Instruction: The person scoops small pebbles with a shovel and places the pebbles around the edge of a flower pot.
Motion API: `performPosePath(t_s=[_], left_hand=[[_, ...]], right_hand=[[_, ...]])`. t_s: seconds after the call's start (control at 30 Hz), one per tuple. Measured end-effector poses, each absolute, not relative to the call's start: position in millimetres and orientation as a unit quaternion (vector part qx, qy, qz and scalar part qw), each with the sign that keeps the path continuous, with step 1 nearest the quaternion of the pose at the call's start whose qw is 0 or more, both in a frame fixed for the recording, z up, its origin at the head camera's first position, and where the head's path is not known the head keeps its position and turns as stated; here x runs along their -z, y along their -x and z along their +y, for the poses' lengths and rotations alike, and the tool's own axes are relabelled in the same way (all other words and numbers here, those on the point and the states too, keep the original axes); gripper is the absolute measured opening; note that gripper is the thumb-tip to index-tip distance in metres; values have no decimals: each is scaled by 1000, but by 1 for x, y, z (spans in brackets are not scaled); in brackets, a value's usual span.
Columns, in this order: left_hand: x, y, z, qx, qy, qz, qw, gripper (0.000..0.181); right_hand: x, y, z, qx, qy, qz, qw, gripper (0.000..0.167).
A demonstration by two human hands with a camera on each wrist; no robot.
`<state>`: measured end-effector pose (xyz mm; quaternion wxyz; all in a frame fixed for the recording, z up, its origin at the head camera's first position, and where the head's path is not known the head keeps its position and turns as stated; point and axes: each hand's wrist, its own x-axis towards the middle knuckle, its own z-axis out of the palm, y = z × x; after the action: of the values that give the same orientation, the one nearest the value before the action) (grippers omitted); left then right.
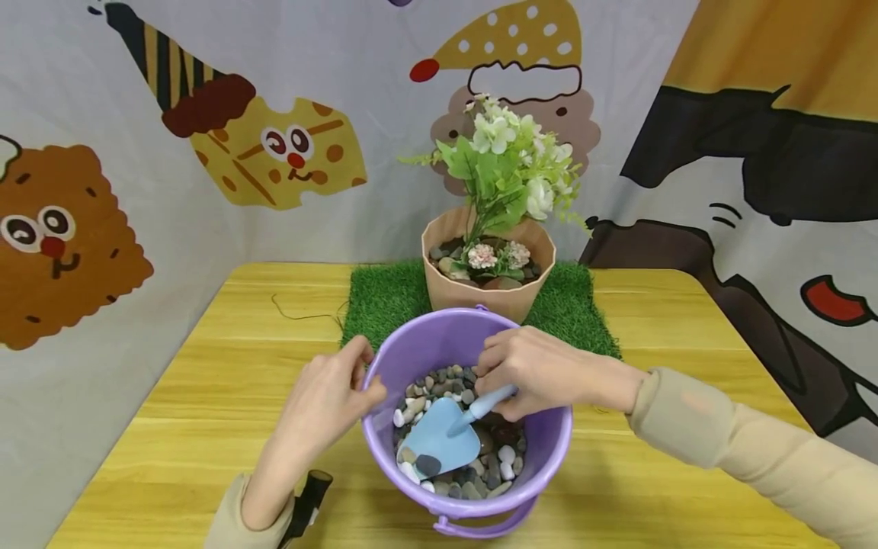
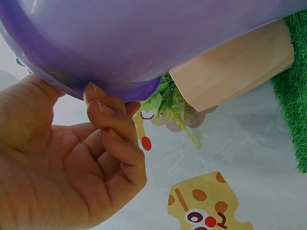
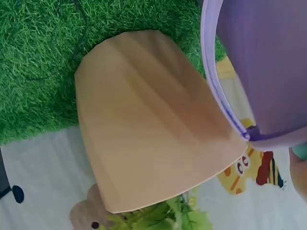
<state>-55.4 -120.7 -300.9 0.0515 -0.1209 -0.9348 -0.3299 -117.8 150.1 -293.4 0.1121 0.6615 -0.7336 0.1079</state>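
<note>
A purple bucket stands on the table with many pebbles in its bottom. My left hand pinches the bucket's left rim, fingertips against the outer wall in the left wrist view. Inside the bucket, a light blue toy shovel tilts blade-down over the pebbles, a few stones on its blade. My right hand grips the shovel's handle, its end hidden in the palm. Only a sliver of that hand shows at the right edge of the right wrist view.
Behind the bucket, a peach flowerpot with white flowers and stones stands on a green grass mat. The bucket's handle hangs at the front. A dark thin strand lies on the wooden table. A cartoon-printed cloth hangs behind.
</note>
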Motion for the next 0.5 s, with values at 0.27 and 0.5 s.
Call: performPosePath(t_s=[0.27, 0.5], left_hand=[[301, 56, -121, 332, 125, -933, 54, 19], [301, 56, -120, 333, 121, -934, 46, 19]], right_hand=[[288, 122, 161, -151, -643, -745, 91, 20], [280, 124, 172, -179, -619, -758, 95, 23]])
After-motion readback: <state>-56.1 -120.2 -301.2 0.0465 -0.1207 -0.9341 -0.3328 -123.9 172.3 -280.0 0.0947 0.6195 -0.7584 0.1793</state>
